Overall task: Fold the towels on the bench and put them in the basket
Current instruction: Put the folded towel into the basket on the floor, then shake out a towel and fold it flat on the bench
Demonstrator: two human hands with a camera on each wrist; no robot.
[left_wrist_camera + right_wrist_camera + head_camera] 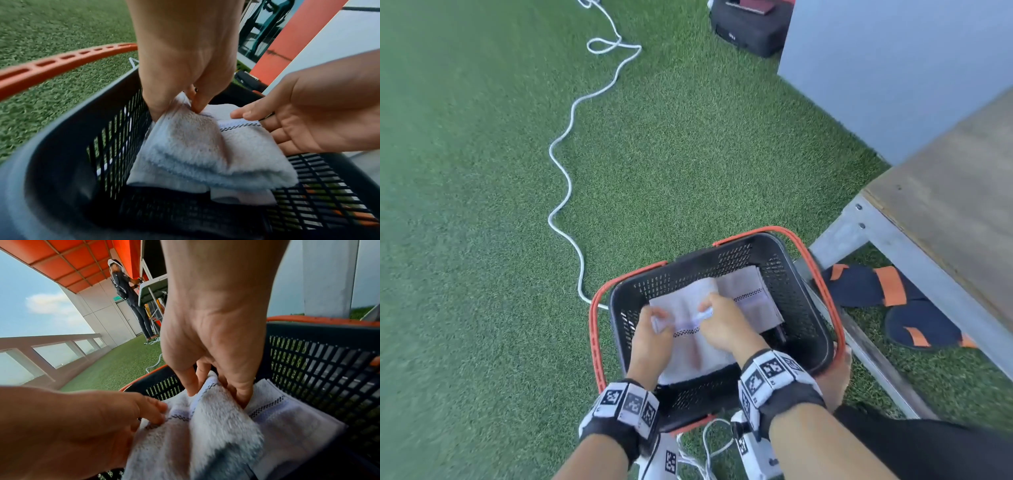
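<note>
- My left hand (650, 337) pinches the near-left corner of the folded white terry towel with the dark checked stripe (690, 337); my right hand (724, 325) is clamped on the towel's far edge. Hands close together, not touching.
- Step in hand, I reckon: setting this towel down into the black slotted plastic basket with orange handles (810, 325), which sits on the green artificial turf (482, 240) beside the counter. Fold looks done; it's w/in the walls, being lowered or tidied.
- A second folded white towel with the same stripe (751, 291) lies further back in the basket, partly under the one I hold.
- Next move, prob.: ease the towel flat so layers don't spring open, let go w/ both hands, lift out w/o dragging a corner.
- Beyond the basket: pair of navy sandals with orange straps (887, 291) under the wooden-topped counter with grey metal frame (945, 192); white rope (566, 154) snaking across the turf; black case (750, 27) at the far edge.
- Hard to tell: counter is cut off at right, so can't see if more towels are left there. Basket floor under the towels is hidden. Fingertips are buried in cloth. Wrist views are motion-blurred low down.
</note>
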